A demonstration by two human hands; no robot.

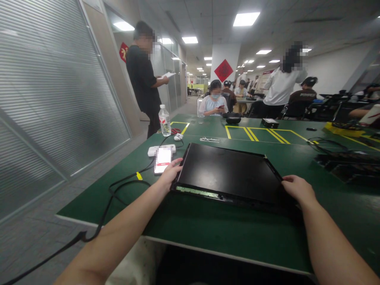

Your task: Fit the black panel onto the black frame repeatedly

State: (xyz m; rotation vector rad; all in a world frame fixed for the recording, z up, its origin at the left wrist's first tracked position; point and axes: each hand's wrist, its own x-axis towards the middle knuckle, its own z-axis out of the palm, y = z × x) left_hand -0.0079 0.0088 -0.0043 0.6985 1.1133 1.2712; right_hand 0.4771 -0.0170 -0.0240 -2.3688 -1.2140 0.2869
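Observation:
A black flat display panel (pixel 228 170) with a thin raised frame lies at a slant over the green table, and a green circuit strip (pixel 197 192) shows along its near edge. My left hand (pixel 172 173) is closed on the panel's left edge, its thumb and a finger showing at the side. At the right edge, my right hand (pixel 298 189) pinches the frame with fingers bent under or behind it. Just beyond my left hand lies a phone (pixel 163 160) with a lit screen. Whether the panel's underside touches the table is hard to see.
On the green table (pixel 97 198) lie a white power strip (pixel 152 151), a black cable (pixel 110 198), a water bottle (pixel 164 120) and small white pieces (pixel 209 139). Dark stacked parts (pixel 347 164) sit at the right. A standing person (pixel 142 75) and a seated person (pixel 214 103) are beyond.

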